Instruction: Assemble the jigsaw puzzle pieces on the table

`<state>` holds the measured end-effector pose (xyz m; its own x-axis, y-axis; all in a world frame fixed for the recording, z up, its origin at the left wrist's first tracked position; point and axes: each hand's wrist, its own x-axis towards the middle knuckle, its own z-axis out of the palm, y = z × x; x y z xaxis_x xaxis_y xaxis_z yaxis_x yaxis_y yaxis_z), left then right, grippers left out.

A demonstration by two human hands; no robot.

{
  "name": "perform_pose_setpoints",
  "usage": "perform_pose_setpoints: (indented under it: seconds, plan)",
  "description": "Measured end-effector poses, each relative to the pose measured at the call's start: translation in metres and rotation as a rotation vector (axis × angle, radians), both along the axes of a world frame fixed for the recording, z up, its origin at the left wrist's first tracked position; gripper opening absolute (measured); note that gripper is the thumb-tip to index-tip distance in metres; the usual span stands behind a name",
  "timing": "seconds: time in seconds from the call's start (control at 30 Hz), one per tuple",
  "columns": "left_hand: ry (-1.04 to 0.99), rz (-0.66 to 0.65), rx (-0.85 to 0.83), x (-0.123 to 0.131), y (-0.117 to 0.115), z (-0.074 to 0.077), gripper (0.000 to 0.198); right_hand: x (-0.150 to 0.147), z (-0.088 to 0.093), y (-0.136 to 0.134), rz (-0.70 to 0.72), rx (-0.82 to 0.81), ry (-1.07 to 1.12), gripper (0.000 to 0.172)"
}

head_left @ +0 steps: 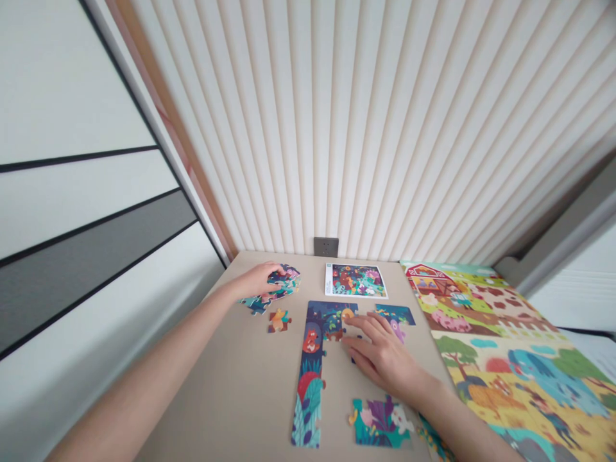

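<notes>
My left hand [260,280] rests at the edge of a heap of loose jigsaw pieces [289,282], its thumb and fingers apart. Just below the heap lies a single jigsaw piece [278,320] with an orange figure. My right hand [382,350] is spread over the partly joined puzzle [308,378], an L-shaped strip in dark blue and teal. Its fingertips touch the pieces near the strip's upper right end; what lies under the palm is partly hidden. A joined corner section [397,314] sits beyond that hand, and another joined section [380,421] with a white rabbit lies nearer me.
A picture card [356,281] lies at the back of the table [231,385]. Two finished-looking pictures, a farm scene [462,298] and a savanna scene [524,391], cover the right side. A pleated wall [327,128] with a dark socket [326,246] stands behind.
</notes>
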<state>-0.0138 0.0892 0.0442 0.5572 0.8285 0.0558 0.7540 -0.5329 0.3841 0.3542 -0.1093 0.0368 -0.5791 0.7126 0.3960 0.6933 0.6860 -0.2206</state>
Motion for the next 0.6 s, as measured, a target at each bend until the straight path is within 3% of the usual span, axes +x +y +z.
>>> perform_pose_setpoints:
  seconds: [0.2, 0.43, 0.6]
  plan:
    - [0.050, -0.086, -0.007, -0.013, -0.030, 0.011, 0.037, 0.001, -0.001, 0.001, 0.000, 0.014, 0.002, 0.025]
    - [0.175, -0.176, 0.013, -0.030, -0.062, 0.013, 0.043, 0.000, -0.002, 0.000, -0.002, 0.012, -0.003, 0.023]
    - [0.008, 0.010, 0.107, -0.039, -0.043, 0.002, 0.032, 0.000, -0.002, 0.001, -0.007, 0.016, -0.006, 0.024]
